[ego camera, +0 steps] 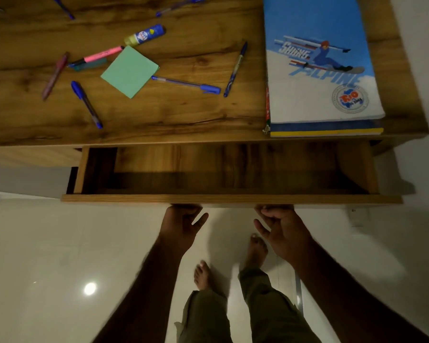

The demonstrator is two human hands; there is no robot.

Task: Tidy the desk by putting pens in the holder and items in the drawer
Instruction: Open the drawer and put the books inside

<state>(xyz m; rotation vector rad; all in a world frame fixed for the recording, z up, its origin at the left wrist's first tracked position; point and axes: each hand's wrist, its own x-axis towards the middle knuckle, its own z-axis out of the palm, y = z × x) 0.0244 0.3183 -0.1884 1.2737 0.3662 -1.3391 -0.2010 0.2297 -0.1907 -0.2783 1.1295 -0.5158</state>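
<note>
The wooden drawer (230, 198) stands pulled out below the desk (159, 115), and its inside looks empty. My left hand (183, 225) and my right hand (280, 229) both hook their fingers under the drawer's front edge, thumbs free. On the desk lie several blue pens (186, 84), a pink highlighter (102, 55), a maroon pen (55, 75), a glue stick (145, 35) and a green sticky-note pad (129, 70). A stack of notebooks (320, 70) with a skier cover rests at the right. No pen holder is in view.
A glossy white tiled floor (60, 243) lies below the drawer, with my bare feet and trouser legs (233, 280) standing on it. The desk's right edge ends beside the notebooks, next to a white wall (421, 58).
</note>
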